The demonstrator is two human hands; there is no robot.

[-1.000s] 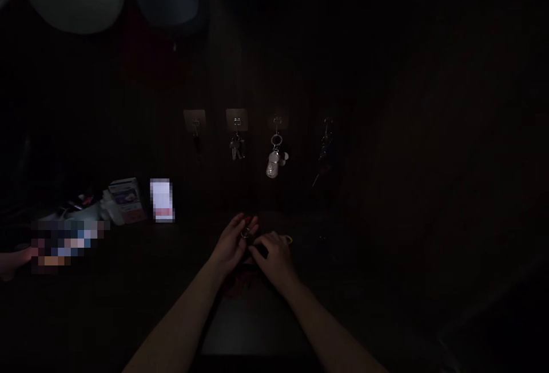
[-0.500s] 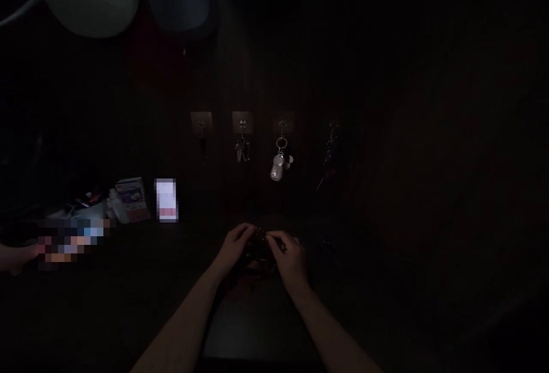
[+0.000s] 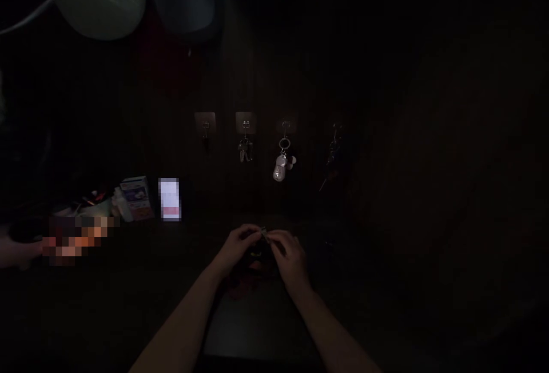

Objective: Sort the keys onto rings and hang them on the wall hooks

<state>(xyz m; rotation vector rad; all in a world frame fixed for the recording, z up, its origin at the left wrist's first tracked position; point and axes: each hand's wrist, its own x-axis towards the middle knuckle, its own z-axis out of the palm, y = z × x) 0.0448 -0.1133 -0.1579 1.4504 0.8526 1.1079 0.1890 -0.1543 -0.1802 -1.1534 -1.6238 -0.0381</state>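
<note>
My left hand and my right hand meet low in the middle, thumbs and fingers of both pinched on a small shiny metal piece. It looks like part of a key ring, but the dark hides its exact shape. Below and between the hands are a small yellowish item and a dark reddish bundle, both too dim to name. Ahead, bunches of keys hang on hooks: silver keys, a pale key fob on a large ring, and a dark set to the right.
At left stand a small carton and a white bottle, beside a glowing blurred screen. Another person's hand reaches in at far left with a blurred bright object. Caps hang at the upper left.
The metal piece between my fingertips shows more clearly and catches more light. My hands stay nearly in place. The view has shifted slightly, and the blurred object at left has turned from bluish to orange.
</note>
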